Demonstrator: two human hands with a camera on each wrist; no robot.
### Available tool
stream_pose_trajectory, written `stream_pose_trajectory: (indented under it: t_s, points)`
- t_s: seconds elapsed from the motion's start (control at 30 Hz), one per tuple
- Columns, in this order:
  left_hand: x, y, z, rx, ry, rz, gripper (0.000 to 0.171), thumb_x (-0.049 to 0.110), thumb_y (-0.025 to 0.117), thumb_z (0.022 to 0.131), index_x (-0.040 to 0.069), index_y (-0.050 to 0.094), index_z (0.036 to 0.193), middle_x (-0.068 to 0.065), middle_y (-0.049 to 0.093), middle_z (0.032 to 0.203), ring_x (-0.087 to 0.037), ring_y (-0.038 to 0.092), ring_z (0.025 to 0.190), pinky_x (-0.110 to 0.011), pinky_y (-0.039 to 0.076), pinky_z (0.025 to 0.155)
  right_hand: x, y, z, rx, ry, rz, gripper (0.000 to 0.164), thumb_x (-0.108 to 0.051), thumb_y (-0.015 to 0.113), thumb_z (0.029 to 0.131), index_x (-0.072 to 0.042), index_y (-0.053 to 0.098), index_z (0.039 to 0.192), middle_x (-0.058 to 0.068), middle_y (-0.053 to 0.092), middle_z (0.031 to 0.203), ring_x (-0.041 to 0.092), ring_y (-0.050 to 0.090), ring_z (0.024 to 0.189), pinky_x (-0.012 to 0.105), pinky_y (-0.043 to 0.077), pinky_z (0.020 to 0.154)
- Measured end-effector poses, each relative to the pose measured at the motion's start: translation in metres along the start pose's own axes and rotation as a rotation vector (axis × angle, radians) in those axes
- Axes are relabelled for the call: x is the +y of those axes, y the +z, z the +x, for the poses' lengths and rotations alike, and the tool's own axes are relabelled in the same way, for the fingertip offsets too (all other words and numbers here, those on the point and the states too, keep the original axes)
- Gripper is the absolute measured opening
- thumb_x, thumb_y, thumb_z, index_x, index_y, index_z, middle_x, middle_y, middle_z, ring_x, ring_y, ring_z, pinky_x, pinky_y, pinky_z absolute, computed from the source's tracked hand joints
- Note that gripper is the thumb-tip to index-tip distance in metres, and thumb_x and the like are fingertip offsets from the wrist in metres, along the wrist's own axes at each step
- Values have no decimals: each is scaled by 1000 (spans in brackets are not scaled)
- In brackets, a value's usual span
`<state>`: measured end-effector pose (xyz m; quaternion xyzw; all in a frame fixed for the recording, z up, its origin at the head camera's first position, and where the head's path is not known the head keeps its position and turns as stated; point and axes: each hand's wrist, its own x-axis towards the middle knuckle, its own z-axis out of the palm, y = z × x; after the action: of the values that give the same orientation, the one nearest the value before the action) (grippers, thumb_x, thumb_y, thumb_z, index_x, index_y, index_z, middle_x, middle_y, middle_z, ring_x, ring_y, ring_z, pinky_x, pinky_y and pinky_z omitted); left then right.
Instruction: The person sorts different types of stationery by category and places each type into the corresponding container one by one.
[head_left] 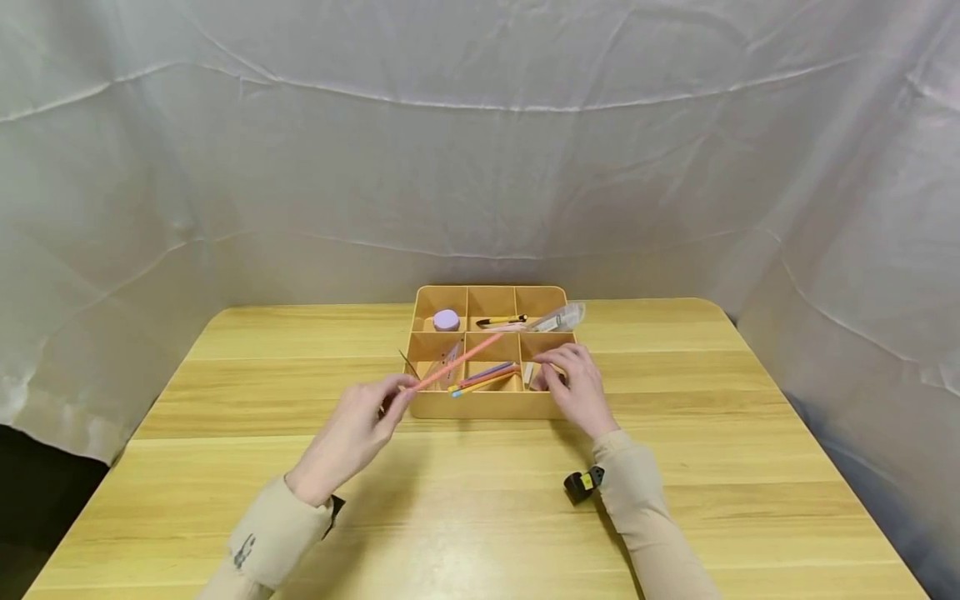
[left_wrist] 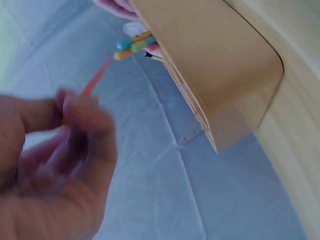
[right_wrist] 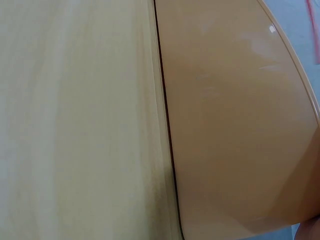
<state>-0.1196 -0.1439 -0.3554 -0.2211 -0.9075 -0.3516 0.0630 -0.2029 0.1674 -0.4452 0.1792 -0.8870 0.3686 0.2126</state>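
A long, thin coral-coloured stick (head_left: pixel 459 360) slants over the front of a tan organizer box (head_left: pixel 487 406); its exact kind is unclear. My left hand (head_left: pixel 360 423) pinches its near end between thumb and fingers, just left of the box's front edge. In the left wrist view the stick (left_wrist: pixel 97 77) points away from the fingertips. My right hand (head_left: pixel 576 385) reaches over the front right compartment with bent fingers. Beside its fingertips lies a small white piece (head_left: pixel 528 372). Whether those fingers grip anything is hidden. The right wrist view shows mostly the box's side (right_wrist: pixel 235 110).
Several coloured pens (head_left: pixel 486 377) lean in the front middle compartment. Clear rulers (head_left: pixel 450 358) stand front left. A lilac round item (head_left: pixel 446 320) sits back left, a yellow-black pen (head_left: pixel 501 320) back middle, a clear packet (head_left: pixel 561 317) back right. Grey cloth (head_left: pixel 480 183) hangs behind the wooden table (head_left: pixel 465 517).
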Motion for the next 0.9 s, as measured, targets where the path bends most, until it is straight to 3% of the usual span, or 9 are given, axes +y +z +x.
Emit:
stream_pose_trajectory:
  t_s: [0.1,0.2,0.57,0.9]
  points:
    - [3,3,10,92,45,122,14,5,61,99,2,73,104,4,52,64,-2,37,54,-18,34,49,1,1,0,5,-6,3,16,-3,62,95,-2,76,104,15,75,104,35,57,114,56,46,96]
    - [6,6,21,118,87,215,11,4,64,97,1,74,100,0,62,69,-5,41,56,-18,37,51,1,2,0,6,-8,2,16,-4,63,94,-3,76,104,14,75,104,35,57,114,56,46,96]
    - [6,23,63,23,94,250,12,7,66,96,3,76,90,2,62,64,-7,40,53,-18,30,49,-2,0,1,-15,0,8,17,-4,62,95,-4,76,105,14,75,104,35,56,115,54,44,99]
    - [9,41,77,-19,94,290,28,9,62,99,8,69,71,6,48,56,-7,38,51,-22,35,52,-1,0,0,-3,4,17,18,-5,61,96,-4,76,104,14,75,104,35,56,115,56,45,98]
